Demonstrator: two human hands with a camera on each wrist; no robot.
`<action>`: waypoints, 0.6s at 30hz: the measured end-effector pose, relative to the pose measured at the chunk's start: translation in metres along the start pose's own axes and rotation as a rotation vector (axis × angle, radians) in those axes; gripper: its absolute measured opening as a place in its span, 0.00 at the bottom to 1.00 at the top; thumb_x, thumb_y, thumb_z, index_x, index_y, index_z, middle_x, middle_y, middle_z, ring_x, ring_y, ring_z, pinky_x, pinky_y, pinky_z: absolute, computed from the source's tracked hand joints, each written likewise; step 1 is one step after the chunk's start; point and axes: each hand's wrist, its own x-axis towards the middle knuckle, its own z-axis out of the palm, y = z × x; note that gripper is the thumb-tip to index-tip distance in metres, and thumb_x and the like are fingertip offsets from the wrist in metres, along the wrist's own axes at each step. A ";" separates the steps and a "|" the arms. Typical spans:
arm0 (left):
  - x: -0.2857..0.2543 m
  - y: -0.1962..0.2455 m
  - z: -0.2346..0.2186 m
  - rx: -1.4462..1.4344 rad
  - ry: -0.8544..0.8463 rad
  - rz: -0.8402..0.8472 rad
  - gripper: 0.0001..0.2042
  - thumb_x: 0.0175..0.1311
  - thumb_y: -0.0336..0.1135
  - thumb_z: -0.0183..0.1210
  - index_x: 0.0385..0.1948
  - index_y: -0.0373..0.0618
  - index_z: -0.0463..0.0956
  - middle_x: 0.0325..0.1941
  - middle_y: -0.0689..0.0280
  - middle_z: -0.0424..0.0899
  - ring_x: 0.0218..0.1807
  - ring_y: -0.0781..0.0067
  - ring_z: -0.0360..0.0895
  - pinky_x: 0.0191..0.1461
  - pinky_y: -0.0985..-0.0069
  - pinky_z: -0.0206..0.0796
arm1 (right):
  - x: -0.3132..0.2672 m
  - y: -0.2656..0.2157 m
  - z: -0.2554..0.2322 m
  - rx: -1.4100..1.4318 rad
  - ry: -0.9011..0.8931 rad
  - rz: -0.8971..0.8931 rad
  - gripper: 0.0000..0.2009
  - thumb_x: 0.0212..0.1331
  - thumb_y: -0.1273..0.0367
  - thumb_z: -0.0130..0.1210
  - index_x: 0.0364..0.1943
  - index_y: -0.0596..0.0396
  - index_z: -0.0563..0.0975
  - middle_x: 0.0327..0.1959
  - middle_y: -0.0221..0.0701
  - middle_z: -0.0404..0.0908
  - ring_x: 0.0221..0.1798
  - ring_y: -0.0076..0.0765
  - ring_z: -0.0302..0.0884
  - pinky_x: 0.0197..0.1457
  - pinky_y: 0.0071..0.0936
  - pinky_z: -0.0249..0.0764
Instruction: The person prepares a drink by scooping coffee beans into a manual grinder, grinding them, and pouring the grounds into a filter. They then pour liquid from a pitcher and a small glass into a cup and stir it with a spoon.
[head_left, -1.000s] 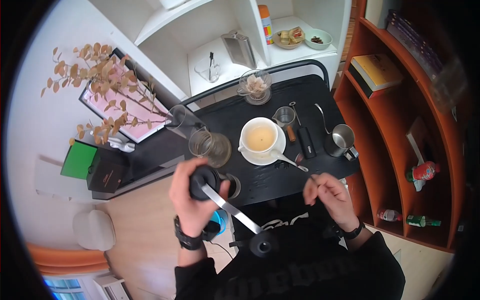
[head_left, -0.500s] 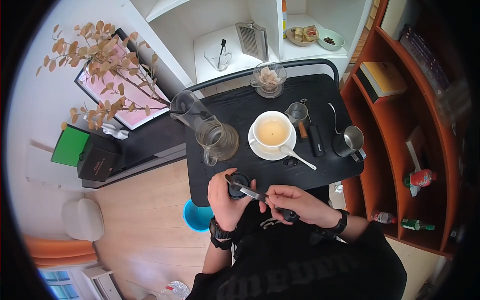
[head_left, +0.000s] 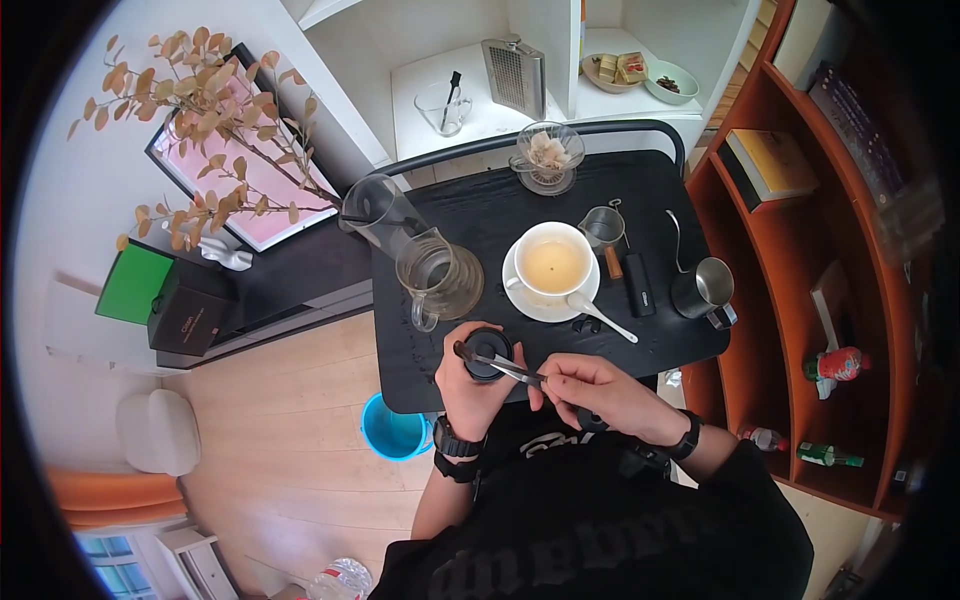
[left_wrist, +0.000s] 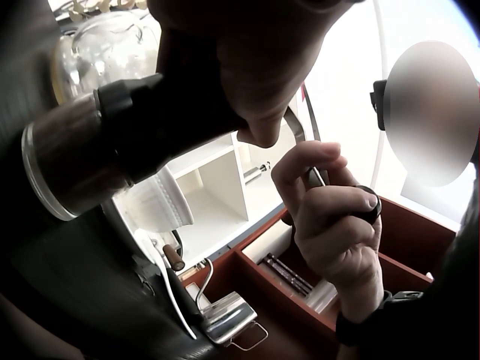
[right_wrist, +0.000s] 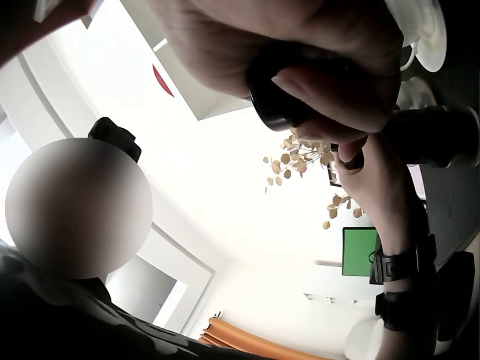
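Hand coffee grinder is looking rigid, metal-heavy and smooth. Left hand is wrapping its body at 6 o'clock on the surface; right hand is pinching the crank knob.

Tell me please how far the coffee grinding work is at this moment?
Done: the cup on its saucer already holds pale liquid, and a spoon lies beside it. In hand: the left hand holds the black grinder over the table edge, while the right hand pinches the crank knob. Left: the glass carafe looks empty, and the dripper stands apart.
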 end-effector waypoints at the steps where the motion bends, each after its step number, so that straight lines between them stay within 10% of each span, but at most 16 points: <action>1: 0.000 0.001 0.000 0.008 -0.004 0.000 0.20 0.46 0.25 0.75 0.42 0.41 0.78 0.34 0.67 0.83 0.34 0.77 0.79 0.42 0.78 0.72 | -0.001 -0.001 -0.001 -0.007 -0.003 -0.010 0.12 0.77 0.63 0.44 0.36 0.53 0.74 0.39 0.23 0.78 0.30 0.14 0.71 0.34 0.14 0.66; 10: -0.007 -0.012 -0.003 0.014 -0.016 -0.021 0.28 0.47 0.29 0.77 0.50 0.41 0.72 0.38 0.62 0.85 0.37 0.70 0.85 0.45 0.74 0.76 | -0.019 -0.031 -0.004 0.058 -0.036 -0.165 0.11 0.76 0.65 0.44 0.37 0.56 0.73 0.40 0.30 0.79 0.27 0.15 0.69 0.35 0.14 0.67; 18: -0.002 -0.008 -0.004 -0.013 -0.070 0.035 0.28 0.49 0.30 0.76 0.50 0.41 0.70 0.42 0.60 0.86 0.41 0.69 0.85 0.48 0.74 0.76 | -0.030 -0.016 -0.043 -0.197 0.473 -0.422 0.11 0.77 0.66 0.43 0.34 0.54 0.72 0.44 0.32 0.79 0.30 0.18 0.69 0.37 0.16 0.66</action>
